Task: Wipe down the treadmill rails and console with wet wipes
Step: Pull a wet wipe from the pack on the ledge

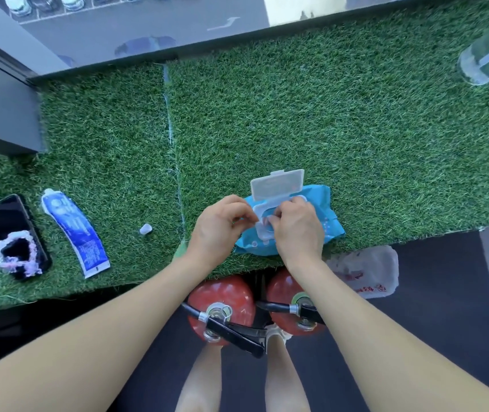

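I see the blue wet wipes pack [323, 215] on the green turf [356, 129] beneath both hands, lid [277, 184] flipped up. My right hand [296, 230] pinches at its opening; my left hand [218, 230], fingers curled, steadies the pack's edge.

Both hands, left [218, 226] and right [295, 226], reach forward with fingers curled, pinching
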`<action>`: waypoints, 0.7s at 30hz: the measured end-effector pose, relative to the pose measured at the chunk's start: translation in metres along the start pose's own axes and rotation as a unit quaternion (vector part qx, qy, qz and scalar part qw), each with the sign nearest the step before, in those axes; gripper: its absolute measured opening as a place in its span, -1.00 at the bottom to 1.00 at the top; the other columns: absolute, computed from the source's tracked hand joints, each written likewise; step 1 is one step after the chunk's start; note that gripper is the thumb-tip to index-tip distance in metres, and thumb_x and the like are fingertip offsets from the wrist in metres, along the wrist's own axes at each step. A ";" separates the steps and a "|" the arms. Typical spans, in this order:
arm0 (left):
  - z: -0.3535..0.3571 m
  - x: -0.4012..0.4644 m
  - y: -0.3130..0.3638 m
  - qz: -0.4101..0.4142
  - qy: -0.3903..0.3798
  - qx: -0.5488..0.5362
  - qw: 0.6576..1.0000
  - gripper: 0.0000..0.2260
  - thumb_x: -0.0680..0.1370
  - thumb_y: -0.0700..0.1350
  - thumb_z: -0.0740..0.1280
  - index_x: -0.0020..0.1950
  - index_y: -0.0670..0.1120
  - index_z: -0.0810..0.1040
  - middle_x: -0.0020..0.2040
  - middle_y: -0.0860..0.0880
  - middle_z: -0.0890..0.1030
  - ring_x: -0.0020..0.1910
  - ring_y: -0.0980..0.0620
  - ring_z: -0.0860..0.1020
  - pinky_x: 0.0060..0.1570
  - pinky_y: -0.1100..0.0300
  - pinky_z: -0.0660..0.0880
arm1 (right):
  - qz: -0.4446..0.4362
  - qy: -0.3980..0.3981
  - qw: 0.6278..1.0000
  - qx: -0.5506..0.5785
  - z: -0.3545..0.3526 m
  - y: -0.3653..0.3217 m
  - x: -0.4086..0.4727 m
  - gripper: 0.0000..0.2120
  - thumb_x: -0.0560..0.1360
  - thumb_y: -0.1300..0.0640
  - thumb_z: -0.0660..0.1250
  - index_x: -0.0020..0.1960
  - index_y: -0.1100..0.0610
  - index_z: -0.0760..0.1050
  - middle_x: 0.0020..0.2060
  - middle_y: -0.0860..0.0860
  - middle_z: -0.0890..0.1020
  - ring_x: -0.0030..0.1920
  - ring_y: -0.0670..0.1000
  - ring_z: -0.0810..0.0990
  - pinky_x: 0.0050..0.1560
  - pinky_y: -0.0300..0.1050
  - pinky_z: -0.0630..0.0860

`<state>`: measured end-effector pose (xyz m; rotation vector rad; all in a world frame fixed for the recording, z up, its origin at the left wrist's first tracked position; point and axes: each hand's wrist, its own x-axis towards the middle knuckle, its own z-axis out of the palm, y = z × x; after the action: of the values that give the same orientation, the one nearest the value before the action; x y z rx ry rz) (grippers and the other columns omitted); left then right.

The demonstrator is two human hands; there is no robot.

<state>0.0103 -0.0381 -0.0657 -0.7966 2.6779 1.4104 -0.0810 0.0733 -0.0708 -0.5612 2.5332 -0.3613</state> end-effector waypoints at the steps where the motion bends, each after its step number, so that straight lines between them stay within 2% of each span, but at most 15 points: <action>1: 0.001 0.000 -0.001 -0.002 0.004 -0.010 1.000 -0.90 0.40 -0.32 0.45 -0.21 -0.13 0.66 -0.15 0.02 0.59 -0.21 0.05 0.56 -0.12 0.08 0.50 | 0.002 -0.005 1.000 0.009 0.000 -0.001 0.000 -0.77 0.52 0.06 0.30 -0.01 0.23 0.57 0.01 0.12 0.51 0.14 0.14 0.42 -0.01 0.01 0.36; 4: 0.003 -0.001 -0.001 -0.008 0.008 -0.030 0.999 -0.89 0.41 -0.34 0.44 -0.20 -0.14 0.65 -0.16 0.02 0.58 -0.21 0.13 0.53 -0.12 0.17 0.49 | -0.011 -0.024 0.997 0.071 0.001 0.002 0.001 -0.88 0.51 0.15 0.30 -0.11 0.21 0.48 -0.04 0.15 0.50 0.09 0.15 0.42 0.03 0.03 0.33; 6: 0.003 -0.001 0.000 -0.018 0.003 -0.039 0.999 -0.89 0.42 -0.33 0.43 -0.19 -0.13 0.64 -0.16 0.04 0.57 -0.22 0.19 0.51 -0.14 0.27 0.46 | -0.016 -0.033 0.988 0.153 0.000 0.005 0.000 -0.87 0.49 0.20 0.31 -0.20 0.15 0.40 -0.14 0.12 0.46 -0.02 0.14 0.43 0.00 -0.01 0.35; 9: 0.002 -0.001 0.001 -0.029 -0.007 -0.038 0.999 -0.89 0.43 -0.33 0.42 -0.19 -0.12 0.64 -0.17 0.08 0.54 -0.24 0.29 0.49 -0.15 0.37 0.41 | 0.008 -0.014 0.954 0.299 -0.008 0.012 -0.001 -0.83 0.52 0.25 0.29 -0.21 0.14 0.35 -0.26 0.03 0.46 -0.21 0.01 0.41 -0.17 -0.18 0.30; 11: 0.002 0.000 0.002 -0.038 -0.007 -0.034 0.999 -0.89 0.43 -0.33 0.42 -0.18 -0.12 0.64 -0.16 0.07 0.55 -0.24 0.25 0.49 -0.13 0.32 0.43 | 0.043 0.011 0.932 0.360 -0.012 0.017 -0.003 -0.85 0.54 0.23 0.28 -0.17 0.13 0.36 -0.31 -0.06 0.44 -0.28 -0.09 0.38 -0.17 -0.20 0.31; 13: 0.002 0.001 0.003 -0.041 -0.009 -0.038 0.998 -0.89 0.43 -0.33 0.42 -0.18 -0.13 0.64 -0.15 0.04 0.56 -0.22 0.18 0.50 -0.11 0.27 0.45 | 0.055 -0.004 0.925 0.376 -0.011 0.019 -0.004 -0.90 0.53 0.19 0.32 -0.10 0.15 0.39 -0.27 -0.08 0.46 -0.27 -0.15 0.41 -0.12 -0.21 0.34; 15: 0.003 0.002 0.005 -0.032 -0.010 -0.046 0.998 -0.88 0.43 -0.35 0.41 -0.19 -0.14 0.64 -0.16 0.02 0.56 -0.20 0.11 0.52 -0.11 0.26 0.45 | 0.048 -0.047 0.937 0.343 -0.006 0.018 -0.003 -0.83 0.46 0.17 0.40 -0.06 0.14 0.42 -0.19 -0.03 0.50 -0.22 -0.10 0.46 -0.15 -0.24 0.36; 18: 0.004 0.002 0.008 -0.033 -0.012 -0.042 0.999 -0.89 0.43 -0.35 0.41 -0.18 -0.14 0.63 -0.16 0.00 0.56 -0.20 0.03 0.54 -0.11 0.21 0.46 | 0.021 -0.056 0.973 0.224 -0.005 0.014 0.004 -0.81 0.47 0.18 0.37 -0.24 0.16 0.40 -0.26 0.06 0.47 -0.27 0.01 0.40 -0.27 -0.19 0.24; 19: 0.004 0.002 0.008 -0.033 -0.013 -0.036 0.999 -0.89 0.43 -0.34 0.41 -0.18 -0.14 0.63 -0.17 0.01 0.56 -0.20 0.02 0.54 -0.11 0.20 0.46 | 0.027 -0.047 0.970 0.238 -0.007 0.013 0.005 -0.79 0.49 0.17 0.36 -0.27 0.19 0.39 -0.31 0.06 0.46 -0.31 0.00 0.37 -0.30 -0.16 0.23; 21: 0.004 0.002 0.010 -0.031 -0.013 -0.031 0.999 -0.88 0.43 -0.34 0.41 -0.19 -0.14 0.63 -0.18 0.04 0.55 -0.21 0.04 0.53 -0.11 0.21 0.45 | 0.047 -0.028 0.940 0.337 -0.012 0.013 0.005 -0.75 0.49 0.18 0.37 -0.25 0.31 0.42 -0.36 0.09 0.45 -0.32 -0.01 0.37 -0.26 -0.12 0.27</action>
<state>0.0031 -0.0317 -0.0610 -0.8532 2.5783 1.4843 -0.0958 0.0837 -0.0676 -0.1754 2.1697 -1.0954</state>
